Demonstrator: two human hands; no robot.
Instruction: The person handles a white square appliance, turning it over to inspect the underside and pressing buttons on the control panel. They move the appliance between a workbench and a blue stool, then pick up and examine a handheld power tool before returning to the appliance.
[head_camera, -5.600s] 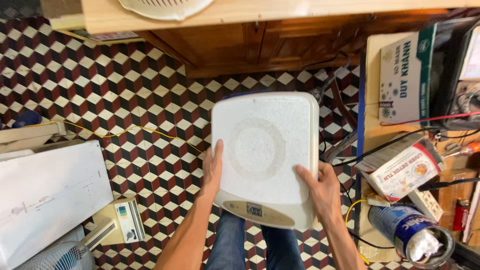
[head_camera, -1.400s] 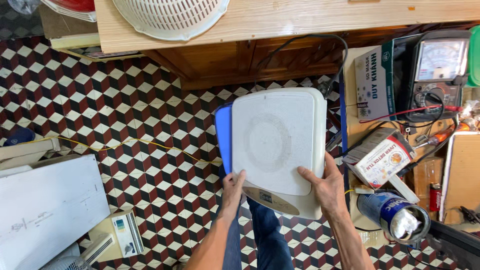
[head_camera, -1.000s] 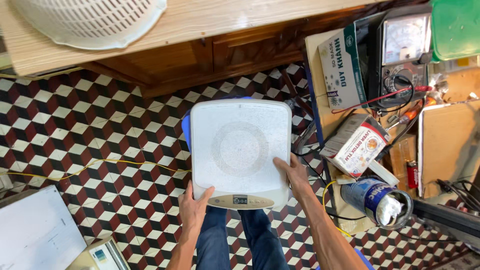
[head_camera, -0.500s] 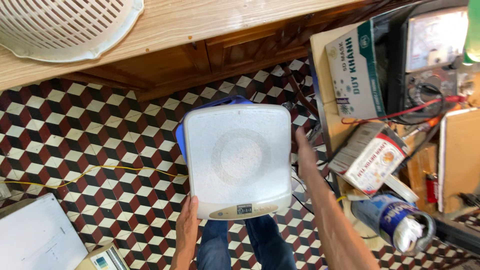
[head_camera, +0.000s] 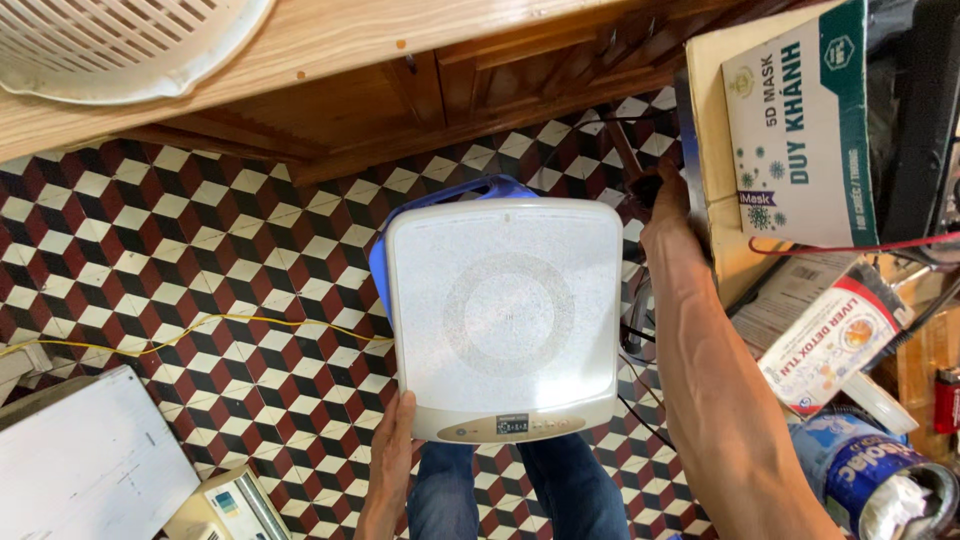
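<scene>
A white square cooktop (head_camera: 505, 315) with a faint ring on its top and a grey control strip at its near edge rests over my lap, on a blue stool (head_camera: 440, 205). My left hand (head_camera: 393, 445) holds its near left corner from below. My right hand (head_camera: 665, 205) has reached past the far right corner, next to a dark cable or plug (head_camera: 640, 190) by the side of a cardboard box (head_camera: 790, 130). Whether its fingers grip the cable is hidden.
A wooden table (head_camera: 330, 60) with a white plastic basket (head_camera: 120, 45) stands ahead. On the right lie a box, a paper packet (head_camera: 840, 340), a tin can (head_camera: 880, 480) and red wires. A white panel (head_camera: 85, 465) and yellow wire (head_camera: 200, 330) lie on the tiled floor.
My right hand has let go of the cooktop's near right edge and stretched forward past its far right corner. My left hand stays under the near left corner. The view has moved closer.
</scene>
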